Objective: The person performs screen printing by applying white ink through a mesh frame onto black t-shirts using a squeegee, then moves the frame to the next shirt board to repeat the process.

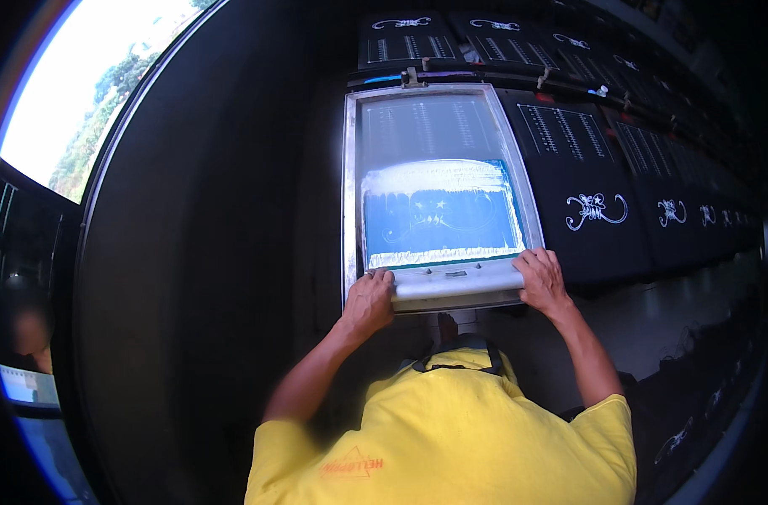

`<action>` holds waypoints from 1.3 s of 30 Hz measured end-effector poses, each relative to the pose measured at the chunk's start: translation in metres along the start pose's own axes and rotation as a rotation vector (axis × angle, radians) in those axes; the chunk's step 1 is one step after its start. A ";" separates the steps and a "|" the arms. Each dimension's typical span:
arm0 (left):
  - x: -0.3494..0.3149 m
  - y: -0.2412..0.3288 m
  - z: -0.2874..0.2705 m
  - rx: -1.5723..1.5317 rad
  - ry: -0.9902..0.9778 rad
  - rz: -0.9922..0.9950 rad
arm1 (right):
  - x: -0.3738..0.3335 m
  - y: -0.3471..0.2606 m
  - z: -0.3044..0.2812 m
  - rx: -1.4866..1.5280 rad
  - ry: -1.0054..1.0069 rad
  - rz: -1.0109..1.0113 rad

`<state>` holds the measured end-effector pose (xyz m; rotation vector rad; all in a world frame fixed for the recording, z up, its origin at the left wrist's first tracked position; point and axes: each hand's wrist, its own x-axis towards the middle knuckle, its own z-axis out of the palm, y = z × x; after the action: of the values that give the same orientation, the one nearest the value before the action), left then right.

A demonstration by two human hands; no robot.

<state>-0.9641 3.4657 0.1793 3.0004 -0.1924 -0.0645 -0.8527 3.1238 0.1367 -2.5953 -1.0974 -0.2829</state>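
Note:
A screen printing frame (pixel 350 181) with a pale metal rim lies in front of me. Its mesh carries a blue stencil area (pixel 438 223) with a scroll-and-star design. White ink (pixel 438 174) is smeared in a thick band across the middle, and a thinner white line runs along the near edge. A long pale squeegee (pixel 458 284) spans the near end of the screen. My left hand (pixel 370 298) is closed round its left end, and my right hand (pixel 542 276) grips its right end. The squeegee's blade edge is hidden from view.
Black fabric panels (pixel 598 220) with white scroll prints and columns of small marks lie to the right and behind the frame. A rail with clamps (pixel 542 82) runs along the frame's far side. At the left are a dark wall, a bright window (pixel 81 93) and another person (pixel 32 332).

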 end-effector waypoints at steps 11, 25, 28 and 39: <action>-0.001 -0.013 0.000 -0.025 0.075 -0.018 | 0.003 -0.001 0.000 0.160 0.089 0.001; 0.054 -0.059 0.029 0.077 0.247 0.122 | 0.055 0.033 0.028 0.122 0.065 -0.045; 0.092 -0.077 0.022 0.084 0.224 0.119 | 0.088 0.055 0.037 0.092 0.053 -0.038; 0.199 -0.096 -0.045 0.096 -0.112 -0.073 | 0.195 0.113 0.021 0.125 -0.177 0.107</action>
<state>-0.7525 3.5395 0.2042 3.1015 -0.1003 -0.2380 -0.6352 3.1863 0.1517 -2.5938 -0.9925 0.0405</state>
